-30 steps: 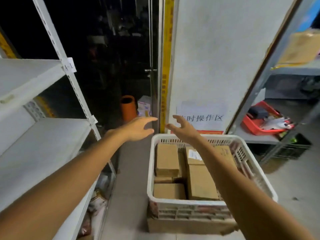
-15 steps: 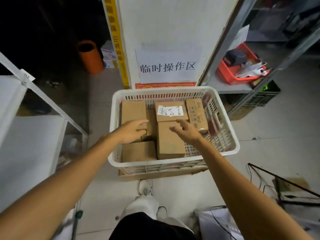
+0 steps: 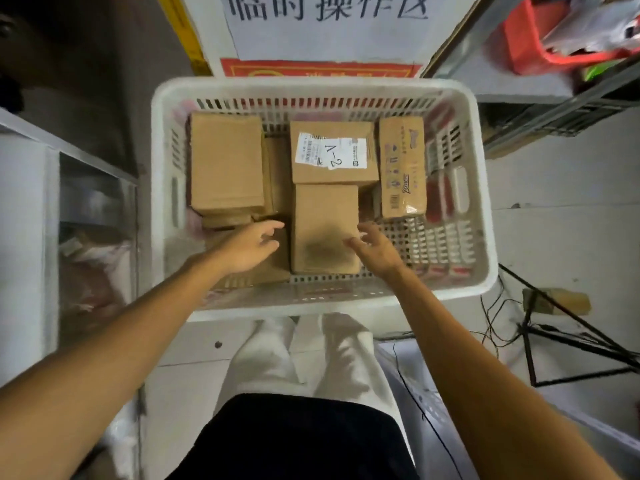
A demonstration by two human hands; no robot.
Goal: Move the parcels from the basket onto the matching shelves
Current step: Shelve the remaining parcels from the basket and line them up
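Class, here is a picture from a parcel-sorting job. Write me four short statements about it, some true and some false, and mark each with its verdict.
1. The parcel labelled A-2 lies in the white basket. True.
2. The left hand holds a parcel lifted above the basket. False: it reaches into the basket, fingers relaxed, gripping nothing.
3. The right hand is at the right edge of the plain parcel that lies nearer the person than the labelled one. True.
4. The printed carton lies against the basket's left wall. False: it lies to the right of the parcel labelled A-2.
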